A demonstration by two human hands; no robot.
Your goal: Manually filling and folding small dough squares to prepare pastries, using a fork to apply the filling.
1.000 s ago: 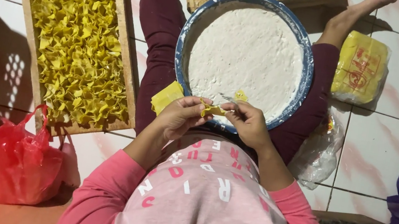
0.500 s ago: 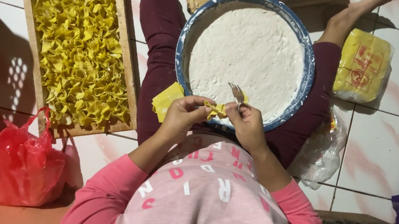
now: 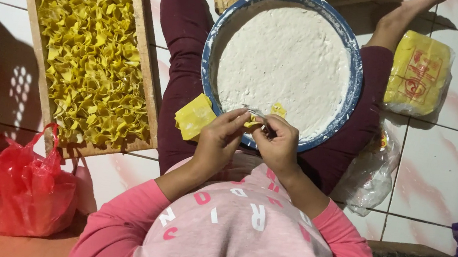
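Two hands meet over the near rim of a wide blue-rimmed basin (image 3: 216, 40) that rests on the person's lap, and between them sits a small yellow dough wrapper (image 3: 254, 124), the thing being worked. By its look this wrapper is thin, light and limp; it would likely tear or crease if pinched hard, so the edges and corners seem the right places to take it, with fingertips only and a gentle pull. The left hand (image 3: 217, 142) is curled nearly closed, its fingertips pressed onto the wrapper's left side. The right hand (image 3: 281, 145) is likewise almost closed, pinching the wrapper from the other side; a thin metal utensil (image 3: 254, 113) pokes out just beyond its fingers, though how it is gripped is hard to tell. Just past both hands lies the pale white filling (image 3: 285, 63) that fills the basin, soft and pasty by appearance, with a yellow scrap (image 3: 279, 109) lying on it near the right hand's fingertips. Immediately left of the left hand, a small stack of flat yellow wrappers (image 3: 194, 116) rests on the leg. Farther to the left stands a wooden tray (image 3: 143, 58) packed with folded yellow dumplings (image 3: 92, 59), and nearer than that a red plastic bag (image 3: 17, 189) slumps on the floor. Well right of the right hand lies a yellow packet (image 3: 419, 73) on the tiles.
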